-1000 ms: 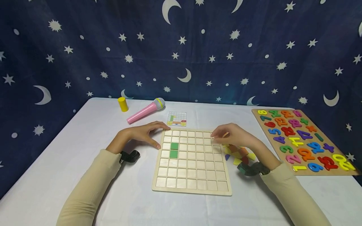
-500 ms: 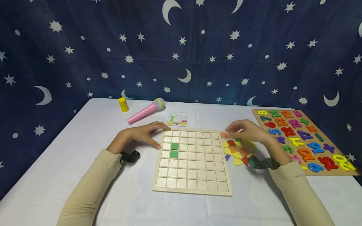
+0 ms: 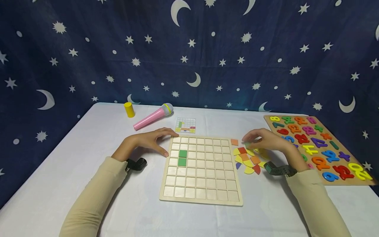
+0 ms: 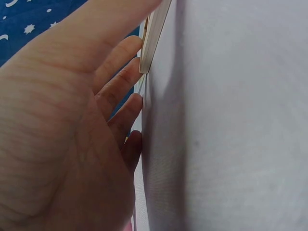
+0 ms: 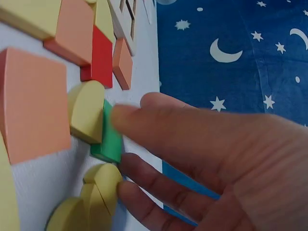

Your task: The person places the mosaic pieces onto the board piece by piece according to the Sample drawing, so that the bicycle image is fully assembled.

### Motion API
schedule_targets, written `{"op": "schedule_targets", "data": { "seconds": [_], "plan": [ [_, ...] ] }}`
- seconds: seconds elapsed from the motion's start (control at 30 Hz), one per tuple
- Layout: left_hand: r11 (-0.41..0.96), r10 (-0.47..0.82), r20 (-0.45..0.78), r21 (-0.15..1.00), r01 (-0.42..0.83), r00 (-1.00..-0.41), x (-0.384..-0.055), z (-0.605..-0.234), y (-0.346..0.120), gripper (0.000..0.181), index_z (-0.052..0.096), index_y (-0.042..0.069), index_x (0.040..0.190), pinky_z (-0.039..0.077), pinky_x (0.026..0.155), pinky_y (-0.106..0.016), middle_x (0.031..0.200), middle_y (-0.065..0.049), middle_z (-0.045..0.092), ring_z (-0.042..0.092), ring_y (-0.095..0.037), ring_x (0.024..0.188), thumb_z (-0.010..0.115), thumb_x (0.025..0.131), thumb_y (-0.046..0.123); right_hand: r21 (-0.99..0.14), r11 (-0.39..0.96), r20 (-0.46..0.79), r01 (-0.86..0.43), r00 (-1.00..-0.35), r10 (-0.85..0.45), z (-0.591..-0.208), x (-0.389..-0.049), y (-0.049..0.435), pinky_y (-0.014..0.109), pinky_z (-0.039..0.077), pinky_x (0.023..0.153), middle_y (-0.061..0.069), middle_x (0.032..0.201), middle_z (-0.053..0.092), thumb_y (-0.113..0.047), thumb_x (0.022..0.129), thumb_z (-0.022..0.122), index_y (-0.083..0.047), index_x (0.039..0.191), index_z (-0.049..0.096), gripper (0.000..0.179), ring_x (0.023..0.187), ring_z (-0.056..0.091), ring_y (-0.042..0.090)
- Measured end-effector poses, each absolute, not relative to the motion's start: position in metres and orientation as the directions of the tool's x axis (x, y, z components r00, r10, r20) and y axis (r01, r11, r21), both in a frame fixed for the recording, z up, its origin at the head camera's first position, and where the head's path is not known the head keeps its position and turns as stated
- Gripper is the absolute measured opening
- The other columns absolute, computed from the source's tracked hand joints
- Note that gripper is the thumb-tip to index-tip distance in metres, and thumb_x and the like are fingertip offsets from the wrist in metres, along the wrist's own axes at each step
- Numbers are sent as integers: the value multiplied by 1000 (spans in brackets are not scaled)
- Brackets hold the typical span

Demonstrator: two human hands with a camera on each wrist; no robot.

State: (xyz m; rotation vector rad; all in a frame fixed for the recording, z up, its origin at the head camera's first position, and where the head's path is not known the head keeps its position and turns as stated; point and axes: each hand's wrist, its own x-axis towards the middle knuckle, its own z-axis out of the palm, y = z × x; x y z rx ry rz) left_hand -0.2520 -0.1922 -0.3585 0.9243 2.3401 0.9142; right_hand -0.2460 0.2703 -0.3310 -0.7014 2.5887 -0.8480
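My right hand (image 3: 262, 141) is over a pile of coloured wooden tiles. In the right wrist view, its thumb reaches the edge of a green square tile (image 5: 109, 137) beside a yellow rounded piece (image 5: 87, 111). The other fingers are curved near the tile, apart from the thumb; firm contact is not clear. At the pale gridded board (image 3: 201, 164), my left hand (image 3: 149, 141) rests with spread fingers on the far left corner and edge. Two green square tiles (image 3: 182, 162) sit in the board's second column. An orange square tile (image 3: 234, 142) lies off its far right corner.
A small printed pattern card (image 3: 185, 125) lies behind the board. Farther left are a pink toy microphone (image 3: 152, 117) and a yellow cylinder (image 3: 129, 109). On the right lies a number puzzle board (image 3: 288, 175). Red, yellow, orange and blue pieces make up the pile (image 3: 245, 158).
My right hand has gone from the board's right edge to the pile, leaving the orange square tile on the table. It is now at the green tile. My left hand stays in place.
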Motion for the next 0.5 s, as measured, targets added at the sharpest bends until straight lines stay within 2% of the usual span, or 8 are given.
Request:
{"op": "schedule_targets", "data": {
  "seconds": [0.23, 0.5],
  "plan": [
    [554, 716, -170, 729, 403, -677, -249, -356, -193, 82, 42, 16, 147, 14, 117, -57, 152, -9, 33, 21, -31, 142, 84, 77, 29, -636, 691, -158, -345, -818, -554, -330, -247, 272, 52, 49, 95, 20, 117, 66, -4, 85, 72, 2, 115, 67, 30, 108, 60, 37],
    [539, 724, -161, 738, 405, -671, -251, -357, -192, 82, 43, 16, 146, 14, 117, -56, 150, -7, 35, 23, -29, 140, 84, 77, 30, -604, 733, -125, -314, -870, -477, -336, -248, 269, 50, 51, 93, 16, 108, 70, -6, 87, 72, 2, 110, 69, 25, 97, 61, 28]
  ]
}}
